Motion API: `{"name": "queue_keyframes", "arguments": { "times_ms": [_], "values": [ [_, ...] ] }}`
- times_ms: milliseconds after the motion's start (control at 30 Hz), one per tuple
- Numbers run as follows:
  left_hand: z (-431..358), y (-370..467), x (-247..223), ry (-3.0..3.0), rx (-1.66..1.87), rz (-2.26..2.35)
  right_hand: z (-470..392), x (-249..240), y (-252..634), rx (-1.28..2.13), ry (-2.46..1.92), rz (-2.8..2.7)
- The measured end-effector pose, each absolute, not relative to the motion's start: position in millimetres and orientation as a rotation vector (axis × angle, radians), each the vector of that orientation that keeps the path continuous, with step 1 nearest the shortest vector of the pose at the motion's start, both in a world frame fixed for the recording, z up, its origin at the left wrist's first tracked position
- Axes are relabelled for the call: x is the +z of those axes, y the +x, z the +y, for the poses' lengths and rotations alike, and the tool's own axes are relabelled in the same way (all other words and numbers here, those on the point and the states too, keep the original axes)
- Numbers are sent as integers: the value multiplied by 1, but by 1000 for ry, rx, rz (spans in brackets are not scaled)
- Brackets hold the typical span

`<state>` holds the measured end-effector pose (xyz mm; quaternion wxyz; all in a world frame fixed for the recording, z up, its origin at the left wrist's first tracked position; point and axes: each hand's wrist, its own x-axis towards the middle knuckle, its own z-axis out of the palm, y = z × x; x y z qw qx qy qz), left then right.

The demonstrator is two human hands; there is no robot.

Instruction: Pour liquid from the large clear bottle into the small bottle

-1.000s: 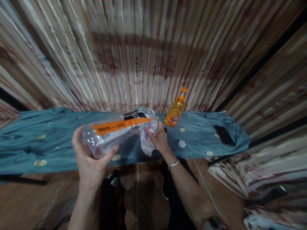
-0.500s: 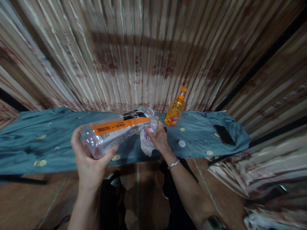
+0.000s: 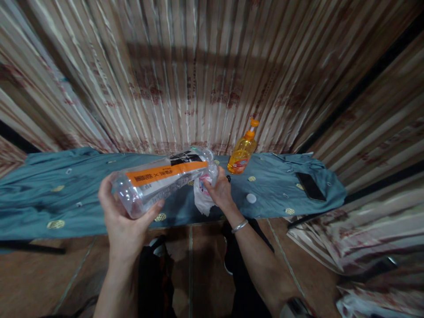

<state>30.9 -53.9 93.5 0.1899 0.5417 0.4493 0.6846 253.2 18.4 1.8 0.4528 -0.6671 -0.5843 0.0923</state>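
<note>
A large clear plastic bottle (image 3: pixel 165 176) with an orange, white and black label lies tilted across the air over the cloth-covered table. My left hand (image 3: pixel 127 221) is wrapped round its base, thumb on the near side. At the neck end, my right hand (image 3: pixel 219 187) is closed on a crumpled white plastic bag (image 3: pixel 202 198) with pink print, which hangs down below the fingers. The bag touches or lies close to the bottle's neck; the fingers behind it are hidden.
On the teal cloth (image 3: pixel 89 190) stands an orange pump bottle (image 3: pixel 241 154) of yellow liquid. A white round cap (image 3: pixel 251 198) lies nearer, and a black phone (image 3: pixel 310 186) is at the right. A pleated curtain (image 3: pixel 205 79) hangs behind the table.
</note>
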Motion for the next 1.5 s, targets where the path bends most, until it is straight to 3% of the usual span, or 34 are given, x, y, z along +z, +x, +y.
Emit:
{"name": "queue_keyframes", "arguments": {
  "times_ms": [1500],
  "values": [
    [-49,28,89,1666,1979,1170,19,1,254,250,-1659,-1450]
  ]
}}
